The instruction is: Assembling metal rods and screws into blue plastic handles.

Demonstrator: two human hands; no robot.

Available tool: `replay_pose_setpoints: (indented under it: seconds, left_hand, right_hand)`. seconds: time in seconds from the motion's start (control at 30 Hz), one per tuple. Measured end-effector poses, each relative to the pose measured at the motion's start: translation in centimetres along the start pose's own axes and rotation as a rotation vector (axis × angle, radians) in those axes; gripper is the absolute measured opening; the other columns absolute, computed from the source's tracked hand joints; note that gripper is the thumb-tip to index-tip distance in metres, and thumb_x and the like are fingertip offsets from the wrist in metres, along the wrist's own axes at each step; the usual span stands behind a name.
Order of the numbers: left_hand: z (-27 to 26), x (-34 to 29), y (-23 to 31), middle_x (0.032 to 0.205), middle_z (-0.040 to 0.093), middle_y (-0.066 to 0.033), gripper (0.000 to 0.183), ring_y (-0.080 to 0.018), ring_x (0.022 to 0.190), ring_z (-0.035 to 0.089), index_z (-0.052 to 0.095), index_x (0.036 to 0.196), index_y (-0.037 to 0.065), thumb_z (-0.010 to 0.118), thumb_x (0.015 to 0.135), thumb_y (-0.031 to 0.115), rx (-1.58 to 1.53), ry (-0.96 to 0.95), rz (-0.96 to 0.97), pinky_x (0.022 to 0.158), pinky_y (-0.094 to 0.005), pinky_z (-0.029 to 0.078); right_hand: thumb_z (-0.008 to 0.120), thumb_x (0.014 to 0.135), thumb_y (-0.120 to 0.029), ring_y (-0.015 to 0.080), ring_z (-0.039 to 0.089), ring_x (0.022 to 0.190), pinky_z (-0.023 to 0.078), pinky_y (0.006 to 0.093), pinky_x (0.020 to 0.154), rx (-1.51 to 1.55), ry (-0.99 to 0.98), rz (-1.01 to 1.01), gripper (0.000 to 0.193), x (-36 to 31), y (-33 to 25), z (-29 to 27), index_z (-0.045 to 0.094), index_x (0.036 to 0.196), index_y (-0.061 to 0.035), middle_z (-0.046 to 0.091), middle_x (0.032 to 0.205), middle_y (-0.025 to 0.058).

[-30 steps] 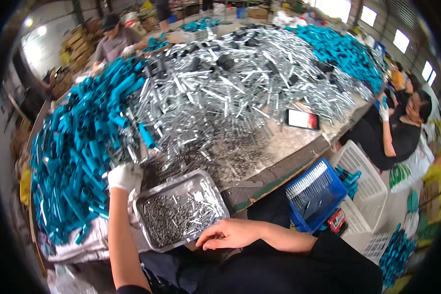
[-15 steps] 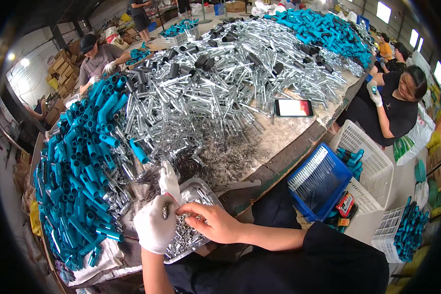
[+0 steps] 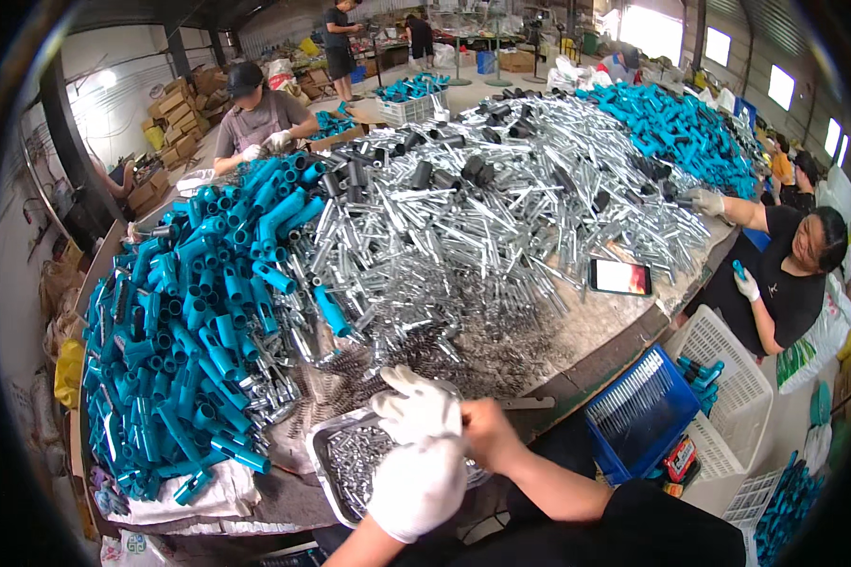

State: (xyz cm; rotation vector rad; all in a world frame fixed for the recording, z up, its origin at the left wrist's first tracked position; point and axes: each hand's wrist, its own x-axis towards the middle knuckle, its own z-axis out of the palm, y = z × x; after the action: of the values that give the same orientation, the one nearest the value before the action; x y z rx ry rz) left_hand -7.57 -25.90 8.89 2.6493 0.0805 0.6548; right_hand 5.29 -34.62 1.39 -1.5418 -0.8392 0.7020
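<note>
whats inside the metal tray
Small silvery pieces show in the left of the tray. The gloved left hand and bare right hand cover much of it; contents beneath can't be seen.

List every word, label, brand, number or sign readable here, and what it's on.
No text is clear enough to quote.
Red-and-black package: marking too small.
White sack: green print, too blurred.
Right-hand co-worker's black shirt: pale mark, too small.
Phone: bright screen, no legible text.
</note>
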Motion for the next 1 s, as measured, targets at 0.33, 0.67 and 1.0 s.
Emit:
replay_pose_setpoints:
  seconds: [0.33,0.67,1.0]
  left_hand:
    - [-0.8,1.0,-1.1,0.075,0.064,-0.0032,0.023,-0.0184,0.065,0.064,0.064,0.101,0.008,0.064,0.078,0.007,-0.062,0.069,0.074,0.058,-0.0325,0.052]
    - [-1.0,-0.4,-1.4,0.067,0.059,-0.0026,0.023,-0.0192,0.061,0.061,0.067,0.103,0.012,0.067,0.080,0.009,-0.082,0.058,0.040,0.055,-0.0337,0.050]
    - [0.1,1.2,2.2,0.075,0.064,-0.0025,0.023,-0.0201,0.065,0.064,0.067,0.102,0.012,0.068,0.080,0.009,-0.059,0.110,0.002,0.055,-0.0319,0.051]
  right_hand:
    - [0.055,0.100,-0.021,0.0197,0.058,0.119,0.047,0.0362,0.103,1.330,0.056,0.157,0.048,1.3,-0.9,1.3,0.044,0.141,0.0001,0.056,0.136,0.0142]
    - [0.052,0.100,-0.023,0.0201,0.061,0.114,0.050,0.0329,0.098,0.996,0.217,0.051,0.044,0.7,-4.4,2.5,0.049,0.136,0.0028,0.060,0.131,0.0112]
    - [0.049,0.099,-0.034,0.0235,0.060,0.104,0.049,0.0285,0.084,1.607,-0.438,-0.006,0.051,5.7,-3.8,-0.8,0.049,0.141,-0.0057,0.060,0.126,0.0178]
